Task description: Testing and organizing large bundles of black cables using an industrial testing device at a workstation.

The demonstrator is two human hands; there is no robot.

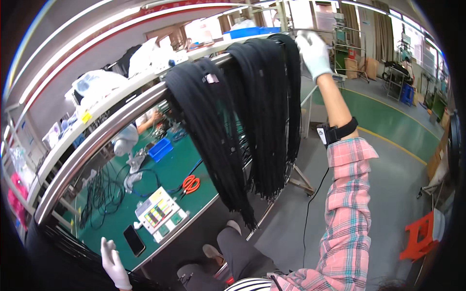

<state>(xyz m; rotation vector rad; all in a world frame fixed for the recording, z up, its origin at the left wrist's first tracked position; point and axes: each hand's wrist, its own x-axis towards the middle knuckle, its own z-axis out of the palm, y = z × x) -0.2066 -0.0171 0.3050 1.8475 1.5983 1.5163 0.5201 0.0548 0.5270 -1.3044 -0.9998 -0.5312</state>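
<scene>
My right hand (314, 54), in a white glove, is raised at the far right end of a shiny metal rail (127, 112), its fingers curled round that end. Next to it, thick bundles of long black cables (264, 111) hang over the rail, their loose ends dangling. At the lower left is my left hand (114, 266), also gloved in white, fingers stretched upward and holding nothing visible. More black cables (53, 257) hang close beside it.
Behind the rail, a green workbench (196, 167) carries a phone (134, 240), a white box with coloured labels (158, 211), orange-handled scissors (190, 184), a blue tray (160, 150) and tangled cables (103, 194). A person's arm (145, 123) shows beyond. An orange stool (421, 235) stands right.
</scene>
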